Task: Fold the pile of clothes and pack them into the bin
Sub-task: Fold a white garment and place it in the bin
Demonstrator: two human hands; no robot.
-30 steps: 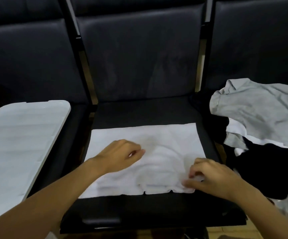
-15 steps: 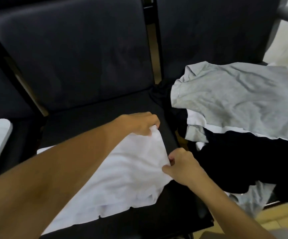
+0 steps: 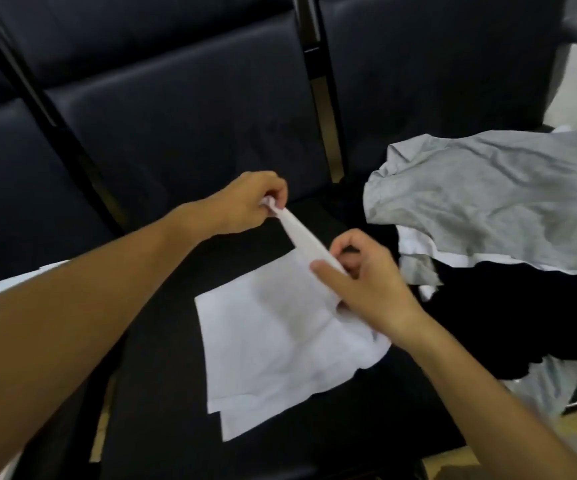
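Observation:
A white garment (image 3: 273,344) lies partly folded on the black middle seat (image 3: 162,375). My left hand (image 3: 249,202) pinches its far right corner and holds it lifted off the seat. My right hand (image 3: 366,282) pinches the same raised edge nearer me, so the cloth stretches taut between both hands. On the seat to the right sits the pile: a grey shirt (image 3: 498,202) on top, white cloth (image 3: 415,244) under it and a black garment (image 3: 522,317) in front. A sliver of the white bin lid (image 3: 10,282) shows at the left behind my left forearm.
Black padded seat backs (image 3: 183,109) rise behind the seats, with dark frame bars between them. A pale plastic sheet (image 3: 543,386) hangs at the right seat's front edge. Wooden floor shows at the bottom right.
The white garment's right edge has been lifted off the seat. My left hand rose with the corner pinched, my right hand moved up onto the same edge. The view swung right.

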